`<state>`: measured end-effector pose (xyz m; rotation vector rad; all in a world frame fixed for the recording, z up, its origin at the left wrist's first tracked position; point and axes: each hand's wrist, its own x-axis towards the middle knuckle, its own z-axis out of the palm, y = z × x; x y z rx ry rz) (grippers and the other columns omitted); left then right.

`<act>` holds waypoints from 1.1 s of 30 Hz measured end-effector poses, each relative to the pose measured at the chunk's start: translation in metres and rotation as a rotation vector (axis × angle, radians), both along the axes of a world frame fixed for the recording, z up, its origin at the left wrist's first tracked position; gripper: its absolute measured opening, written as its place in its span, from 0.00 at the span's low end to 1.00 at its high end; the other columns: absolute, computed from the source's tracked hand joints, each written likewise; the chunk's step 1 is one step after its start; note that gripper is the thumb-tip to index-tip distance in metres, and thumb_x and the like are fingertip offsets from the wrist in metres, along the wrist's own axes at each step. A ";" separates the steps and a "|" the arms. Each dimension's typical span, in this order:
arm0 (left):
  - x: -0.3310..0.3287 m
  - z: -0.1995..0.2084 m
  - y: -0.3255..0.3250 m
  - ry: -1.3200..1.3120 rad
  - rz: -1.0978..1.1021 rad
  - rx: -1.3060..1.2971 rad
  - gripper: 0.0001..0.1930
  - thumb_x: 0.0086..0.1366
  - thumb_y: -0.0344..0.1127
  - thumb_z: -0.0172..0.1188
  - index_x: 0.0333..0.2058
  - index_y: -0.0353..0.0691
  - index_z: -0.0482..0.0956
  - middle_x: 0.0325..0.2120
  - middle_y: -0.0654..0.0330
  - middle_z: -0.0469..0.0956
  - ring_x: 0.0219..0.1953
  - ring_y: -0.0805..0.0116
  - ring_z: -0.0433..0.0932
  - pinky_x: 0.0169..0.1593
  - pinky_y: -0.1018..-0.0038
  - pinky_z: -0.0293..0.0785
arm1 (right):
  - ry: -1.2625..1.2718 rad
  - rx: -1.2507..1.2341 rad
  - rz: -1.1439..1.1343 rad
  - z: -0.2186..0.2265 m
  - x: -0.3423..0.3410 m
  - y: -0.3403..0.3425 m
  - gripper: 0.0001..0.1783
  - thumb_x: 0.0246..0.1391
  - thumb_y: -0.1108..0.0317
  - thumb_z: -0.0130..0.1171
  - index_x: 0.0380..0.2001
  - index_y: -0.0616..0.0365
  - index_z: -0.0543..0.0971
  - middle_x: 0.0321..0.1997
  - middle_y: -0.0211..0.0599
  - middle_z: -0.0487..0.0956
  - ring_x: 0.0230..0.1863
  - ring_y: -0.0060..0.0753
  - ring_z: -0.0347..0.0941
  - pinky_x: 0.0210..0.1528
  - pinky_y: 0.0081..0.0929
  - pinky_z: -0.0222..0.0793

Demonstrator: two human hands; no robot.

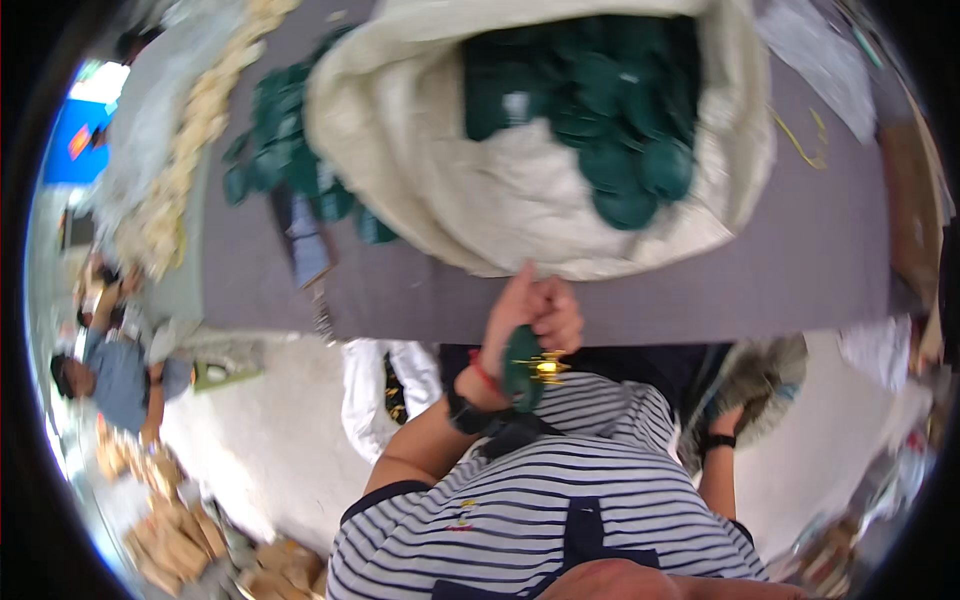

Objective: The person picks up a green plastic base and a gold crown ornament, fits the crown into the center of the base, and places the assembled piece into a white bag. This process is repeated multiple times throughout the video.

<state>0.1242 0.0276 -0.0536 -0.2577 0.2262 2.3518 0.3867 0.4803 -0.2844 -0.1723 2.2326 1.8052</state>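
Observation:
My left hand [540, 308], with a red band at the wrist, is closed in front of the table's near edge. It holds a dark green rounded piece [520, 375] with a shiny gold-coloured part [547, 367] on it; blur hides the detail. Just beyond the hand lies a large off-white sack [400, 150], its mouth open, with many green rounded pieces [620, 120] inside. My right hand [727, 424] hangs low by my right side at a greyish, crumpled bag [765, 385]. Its fingers are hidden, so I cannot tell what it grips.
More green pieces [280, 130] lie left of the sack on the grey table [640, 305], near a dark flat phone-like object [303, 240] with a chain [322, 315]. A white bag [365, 390] stands below the edge. A person [120, 380] is at far left, near brown packages [175, 540].

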 end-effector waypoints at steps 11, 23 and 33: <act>0.001 -0.003 0.004 -0.051 0.033 -0.049 0.27 0.68 0.63 0.38 0.27 0.44 0.70 0.10 0.73 0.55 0.13 0.79 0.57 0.20 0.80 0.55 | 0.372 -0.932 0.105 0.101 -0.120 -0.133 0.22 0.57 0.63 0.49 0.54 0.59 0.66 0.51 0.45 0.69 0.51 0.41 0.62 0.54 0.33 0.54; -0.001 -0.018 -0.007 -0.003 0.125 -0.088 0.27 0.65 0.66 0.40 0.27 0.47 0.69 0.12 0.74 0.55 0.13 0.81 0.55 0.18 0.80 0.56 | 0.578 -1.635 -0.298 0.225 -0.132 -0.101 0.19 0.56 0.62 0.52 0.48 0.59 0.67 0.40 0.40 0.71 0.38 0.34 0.65 0.41 0.26 0.59; -0.001 -0.007 -0.002 0.015 0.116 -0.039 0.26 0.68 0.62 0.41 0.28 0.45 0.71 0.12 0.74 0.56 0.14 0.81 0.56 0.19 0.82 0.54 | 0.764 -2.050 -0.810 0.296 -0.113 -0.074 0.17 0.55 0.61 0.55 0.43 0.60 0.69 0.31 0.37 0.73 0.28 0.29 0.68 0.30 0.21 0.62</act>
